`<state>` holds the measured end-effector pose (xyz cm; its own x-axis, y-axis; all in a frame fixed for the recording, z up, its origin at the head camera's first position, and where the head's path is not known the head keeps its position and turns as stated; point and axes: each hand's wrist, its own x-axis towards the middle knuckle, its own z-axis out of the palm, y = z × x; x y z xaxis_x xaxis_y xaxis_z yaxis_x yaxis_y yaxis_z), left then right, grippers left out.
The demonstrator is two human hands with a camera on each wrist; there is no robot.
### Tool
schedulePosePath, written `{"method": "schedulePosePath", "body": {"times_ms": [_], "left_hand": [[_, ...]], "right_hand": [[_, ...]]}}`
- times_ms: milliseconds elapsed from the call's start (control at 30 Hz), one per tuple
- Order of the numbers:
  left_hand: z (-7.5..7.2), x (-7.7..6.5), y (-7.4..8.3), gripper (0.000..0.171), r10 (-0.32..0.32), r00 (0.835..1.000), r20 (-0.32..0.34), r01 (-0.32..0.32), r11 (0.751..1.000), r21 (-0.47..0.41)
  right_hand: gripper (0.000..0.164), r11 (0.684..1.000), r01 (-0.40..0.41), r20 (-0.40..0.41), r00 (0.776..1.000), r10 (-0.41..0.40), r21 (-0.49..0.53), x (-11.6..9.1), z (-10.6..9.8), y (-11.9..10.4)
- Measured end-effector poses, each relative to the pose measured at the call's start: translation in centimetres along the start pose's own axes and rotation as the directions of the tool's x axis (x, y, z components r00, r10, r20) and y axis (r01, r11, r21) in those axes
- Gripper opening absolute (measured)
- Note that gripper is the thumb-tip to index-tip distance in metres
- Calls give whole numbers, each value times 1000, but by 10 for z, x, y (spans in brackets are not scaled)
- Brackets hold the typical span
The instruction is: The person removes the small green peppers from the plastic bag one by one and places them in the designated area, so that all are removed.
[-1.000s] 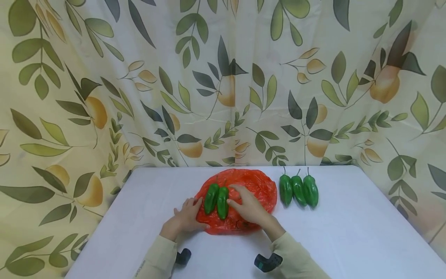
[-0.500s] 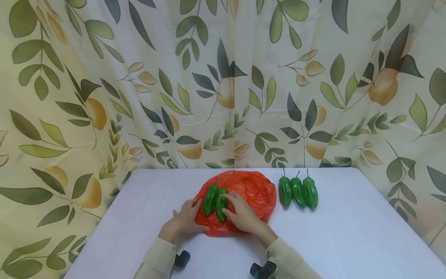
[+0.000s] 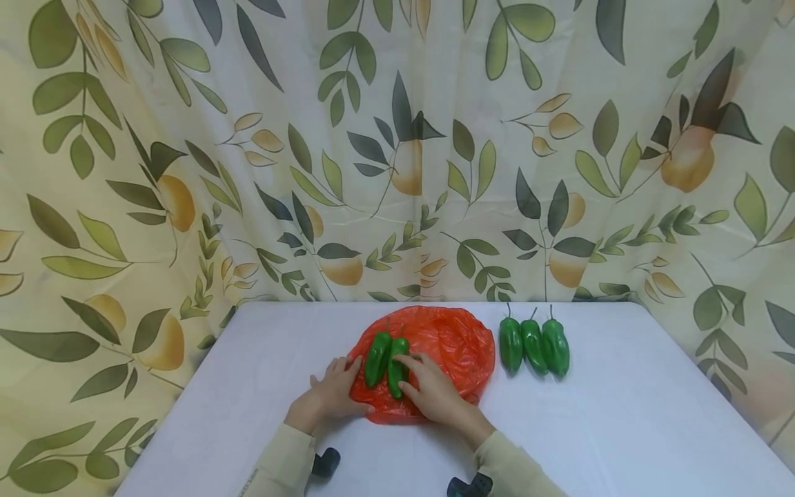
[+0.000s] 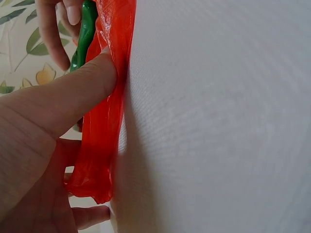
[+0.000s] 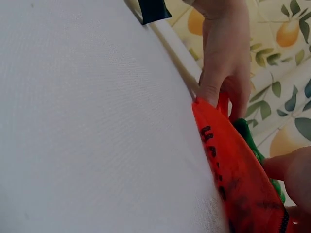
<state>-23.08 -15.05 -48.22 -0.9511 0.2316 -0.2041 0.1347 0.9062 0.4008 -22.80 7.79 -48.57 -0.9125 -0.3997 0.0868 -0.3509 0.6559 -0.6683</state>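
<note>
A crumpled red plastic bag (image 3: pixel 456 359) lies spread on the white table, and two green peppers rest side by side on its left half. My left hand (image 3: pixel 335 390) lies along the bag's left edge, fingers spread; in the left wrist view its thumb (image 4: pixel 95 77) presses the red plastic. My right hand (image 3: pixel 435 393) is over the right pepper (image 3: pixel 395 383), its thumb (image 5: pixel 291 170) against the near side and its fingers reaching across above it. The left pepper (image 3: pixel 377 362) lies between that pepper and my left hand.
Three more green peppers (image 3: pixel 534 345) stand in a row on the white table (image 3: pixel 596 428), right of the bag. A curtain (image 3: pixel 397 152) with leaves and fruit hangs behind the table. Dark wrist cameras (image 3: pixel 326 462) sit on both sleeves.
My right hand has shifted left and down, from beside the right pepper to over it. My left hand stays on the bag's edge, and the peppers keep their places.
</note>
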Motion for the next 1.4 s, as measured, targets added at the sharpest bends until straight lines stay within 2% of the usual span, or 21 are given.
{"method": "schedulePosePath", "body": {"times_ms": [200, 600, 767, 1000, 1400], "left_hand": [[-3, -2, 4, 98, 3, 1000, -3, -3, 1000, 0], [-3, 1, 2, 99, 12, 1000, -14, -12, 1000, 12], [-3, 1, 3, 99, -3, 1000, 5, 3, 1000, 1], [-2, -1, 2, 99, -6, 1000, 7, 6, 1000, -8], [-2, -3, 4, 100, -5, 1000, -18, 4, 1000, -30]], "right_hand": [[55, 1000, 16, -3, 1000, -16, -18, -1, -1, -2], [53, 999, -12, 83, 996, 15, -46, 0, 0, -2], [52, 999, -26, 94, 995, 29, -37, 0, 2, 0], [50, 1000, 8, 52, 999, -9, 13, -1, 2, -2], [44, 994, 24, 2, 1000, -25, 106, -2, -4, -3]]}}
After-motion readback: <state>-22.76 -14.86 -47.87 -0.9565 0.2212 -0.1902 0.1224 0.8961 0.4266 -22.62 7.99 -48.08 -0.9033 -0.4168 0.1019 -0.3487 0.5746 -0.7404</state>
